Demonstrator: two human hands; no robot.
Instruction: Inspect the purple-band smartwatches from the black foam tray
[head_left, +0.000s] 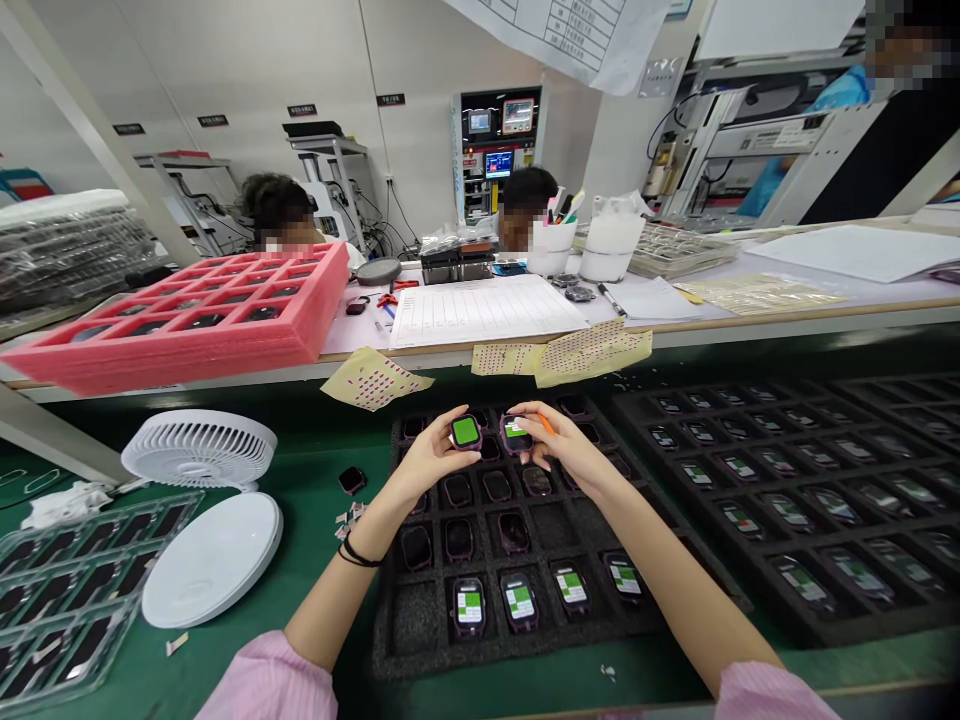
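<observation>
My left hand (pixel 435 458) grips a square smartwatch body (pixel 466 432) by its edges, its screen lit plain green. Beside it, my right hand (pixel 551 440) has its fingers on a second watch body (pixel 515 433), whose screen shows green with white blocks. An orange item (pixel 546 424), pen-like in shape, also sits in the right hand. Both watches are above a black foam tray (pixel 480 655) with square pockets. In its front row several watches (pixel 519 600) have lit green-and-white screens; those further back (pixel 513 532) have dark screens.
A second black foam tray (pixel 810 632) full of watches lies to the right. On the left are a white fan (pixel 214 560), clear plastic trays (pixel 75 600) and a loose watch (pixel 351 480). Pink foam (pixel 300 340) rests on the shelf. Other people sit beyond it.
</observation>
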